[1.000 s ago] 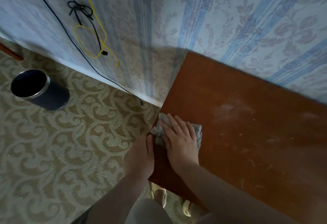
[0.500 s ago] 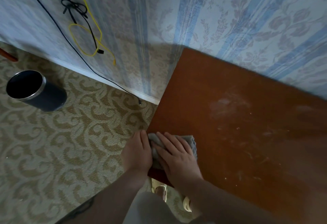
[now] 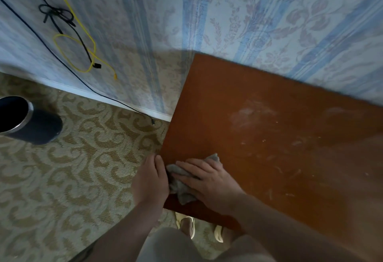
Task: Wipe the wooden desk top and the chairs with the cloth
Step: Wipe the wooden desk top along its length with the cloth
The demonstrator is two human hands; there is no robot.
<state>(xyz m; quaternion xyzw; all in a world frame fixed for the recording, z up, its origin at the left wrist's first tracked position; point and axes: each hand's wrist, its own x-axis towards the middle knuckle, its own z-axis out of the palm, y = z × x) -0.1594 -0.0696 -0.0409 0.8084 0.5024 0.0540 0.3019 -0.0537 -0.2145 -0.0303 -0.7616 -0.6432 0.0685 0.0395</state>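
The reddish-brown wooden desk top [image 3: 259, 137] fills the right half of the view, with pale dusty smears and small marks across it. A crumpled grey cloth [image 3: 178, 185] lies at the desk's near left corner. My right hand [image 3: 209, 181] presses flat on the cloth, fingers stretched toward the left edge. My left hand [image 3: 150, 181] rests against the desk's left edge beside the cloth, fingers straight and pointing away from me. No chair is in view.
A dark cylindrical bin [image 3: 27, 121] stands on the patterned carpet at the left. Black and yellow cables [image 3: 83, 50] hang on the striped wallpaper wall behind. My sandalled feet [image 3: 186, 224] show under the desk's near edge.
Both hands and the cloth have slid along the left edge toward me, from farther up the desk to its near left corner.
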